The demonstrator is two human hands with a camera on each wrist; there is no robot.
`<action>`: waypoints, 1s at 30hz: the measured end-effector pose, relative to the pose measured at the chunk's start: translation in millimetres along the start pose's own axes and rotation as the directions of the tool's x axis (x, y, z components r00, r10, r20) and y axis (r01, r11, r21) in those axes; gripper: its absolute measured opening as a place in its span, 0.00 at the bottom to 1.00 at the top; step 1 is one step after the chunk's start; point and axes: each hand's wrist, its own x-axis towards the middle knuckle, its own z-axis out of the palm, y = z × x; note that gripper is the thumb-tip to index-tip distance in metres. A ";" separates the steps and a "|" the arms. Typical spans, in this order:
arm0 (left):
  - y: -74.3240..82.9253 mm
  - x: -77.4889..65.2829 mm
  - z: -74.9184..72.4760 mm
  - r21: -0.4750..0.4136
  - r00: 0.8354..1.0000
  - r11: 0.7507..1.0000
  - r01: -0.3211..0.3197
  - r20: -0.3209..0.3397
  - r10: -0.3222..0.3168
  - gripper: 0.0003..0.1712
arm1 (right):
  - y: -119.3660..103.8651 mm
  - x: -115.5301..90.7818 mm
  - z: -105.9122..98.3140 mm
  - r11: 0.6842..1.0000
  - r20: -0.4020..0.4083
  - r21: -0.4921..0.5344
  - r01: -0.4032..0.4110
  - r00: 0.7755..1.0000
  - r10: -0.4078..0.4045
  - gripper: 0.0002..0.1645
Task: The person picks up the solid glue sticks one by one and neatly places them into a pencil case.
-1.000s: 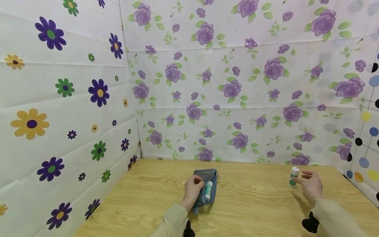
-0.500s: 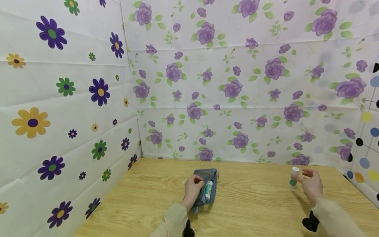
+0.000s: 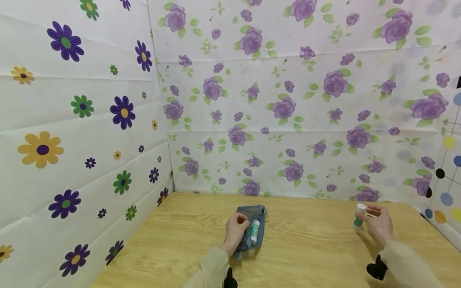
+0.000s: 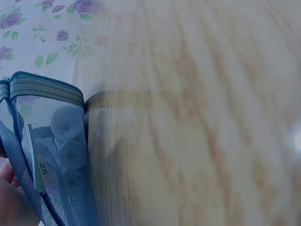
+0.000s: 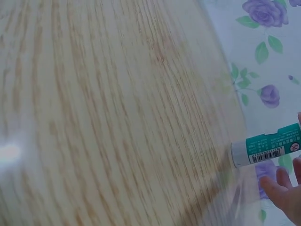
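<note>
In the head view, my left hand (image 3: pixel 235 234) pinches the near-left side of a blue mesh zip pouch (image 3: pixel 260 210) lying on the table. A glue stick (image 3: pixel 254 232) with a white and green label shows at the pouch's opening. Seen from the left wrist, the mesh pouch (image 4: pixel 51 101) has several round-ended sticks and a small tag marked 25 behind its netting. Far to the right, my right hand (image 3: pixel 381 227) holds another glue stick (image 3: pixel 360 209), white-capped and upright, between thumb and fingers. The right wrist view shows this glue stick's green label (image 5: pixel 273 143) and barcode.
A light wood-grain table (image 3: pixel 302 240) spreads between the two hands. Flower-printed sheets stand behind it (image 3: pixel 266 168) and along its left side. A dotted sheet (image 3: pixel 448 200) borders the right. Black straps circle both wrists.
</note>
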 end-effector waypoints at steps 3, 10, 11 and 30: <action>-2.0 -0.5 0.5 -0.002 1.000 1.000 -0.001 0.001 0.001 0.02 | 6.3 2.4 2.0 1.000 -0.003 0.018 -0.001 1.000 0.001 0.48; -2.9 -0.7 1.0 0.004 1.000 1.000 -0.005 -0.004 0.005 0.02 | 24.8 16.2 5.2 0.999 -0.028 0.031 0.027 0.999 -0.026 0.39; -2.9 -0.4 1.1 0.007 1.000 1.000 -0.006 -0.005 0.006 0.02 | 22.1 14.9 5.5 0.999 -0.028 0.037 0.025 0.999 -0.024 0.39; -1.7 0.6 1.1 -0.004 1.000 1.000 -0.003 0.006 0.003 0.02 | -11.1 -6.1 9.2 0.998 -0.014 0.062 -0.027 1.000 0.028 0.41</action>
